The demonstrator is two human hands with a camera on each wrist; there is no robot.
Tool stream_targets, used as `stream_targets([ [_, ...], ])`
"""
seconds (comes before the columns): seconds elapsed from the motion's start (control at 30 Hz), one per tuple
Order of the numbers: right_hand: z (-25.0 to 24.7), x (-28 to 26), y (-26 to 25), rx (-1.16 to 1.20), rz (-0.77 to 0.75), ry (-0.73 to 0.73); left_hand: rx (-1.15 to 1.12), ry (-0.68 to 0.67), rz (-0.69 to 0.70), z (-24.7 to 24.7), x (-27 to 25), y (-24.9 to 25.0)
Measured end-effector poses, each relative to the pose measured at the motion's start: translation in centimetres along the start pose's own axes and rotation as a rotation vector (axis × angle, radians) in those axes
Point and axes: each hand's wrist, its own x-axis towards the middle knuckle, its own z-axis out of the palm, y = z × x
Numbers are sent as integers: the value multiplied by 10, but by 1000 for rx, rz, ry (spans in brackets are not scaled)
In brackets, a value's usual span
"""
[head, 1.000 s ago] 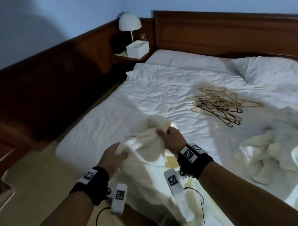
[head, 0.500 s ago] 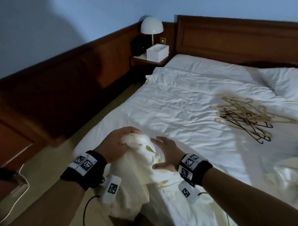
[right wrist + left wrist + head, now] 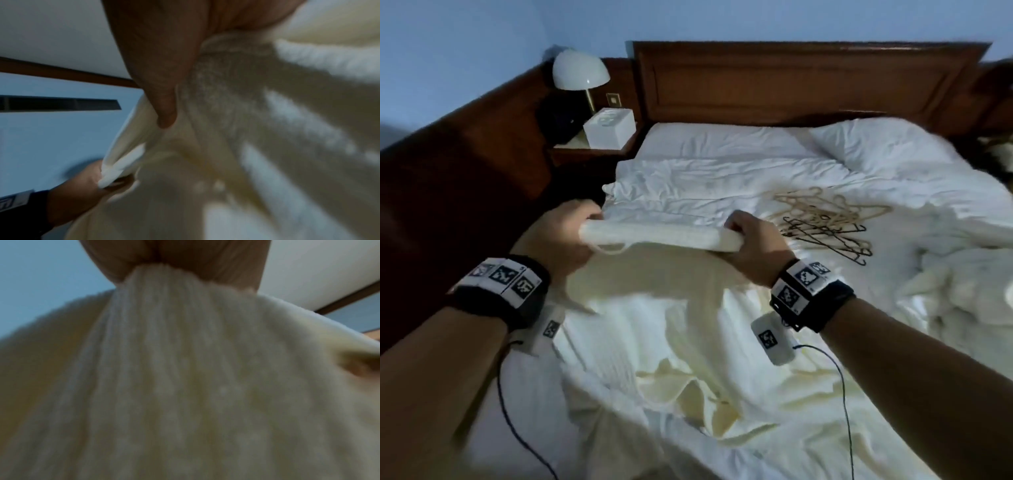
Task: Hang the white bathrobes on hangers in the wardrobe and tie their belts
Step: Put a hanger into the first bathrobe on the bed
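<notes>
robe (image 3: pixel 664 287): cream-white, top edge stretched taut, rest draped on bed
second robe (image 3: pixel 959 291): crumpled at right
hangers (image 3: pixel 825 222): tangled pile on bed

Dim; blurry wrist views; edges warped

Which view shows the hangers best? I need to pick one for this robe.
The head view: the hangers lie in a tangled pile on the bed, beyond the right hand, pale and black ones mixed. Neither wrist view shows them; both are filled by the bathrobe.
</notes>
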Motion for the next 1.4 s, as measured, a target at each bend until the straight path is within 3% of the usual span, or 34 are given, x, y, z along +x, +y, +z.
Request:
stream_targets([
  [0.1,-52,24,18,-67,50,85,-45,44,-22,1,69,28],
  [0.17,-71,25,45,-137,152,60,-77,-25,-6,23,100,50],
  [0.33,-73,5,146,-195,424,-13,-163,-421,113,120,123,97],
  [0.4,-65,0,190,-172,509,-62,-208,-522,91,158,129,110],
  [0.5,-54,5,257,-154,595,-156,-338,-500,2,214,155,119],
  [0.8,-6,45,457,-404,858,-529,-471,-423,-228,356,242,120],
  [0.97,4,76,547,-511,923,-568,-470,-341,-425,414,261,109],
  [1.13,9,115,604,-645,916,-528,-479,-297,-231,438,270,102],
  [1.27,4,139,632,-709,914,-536,-485,-371,-278,446,269,108],
  [1.4,7,139,622,-716,871,-667,-431,-404,-232,455,254,103],
])
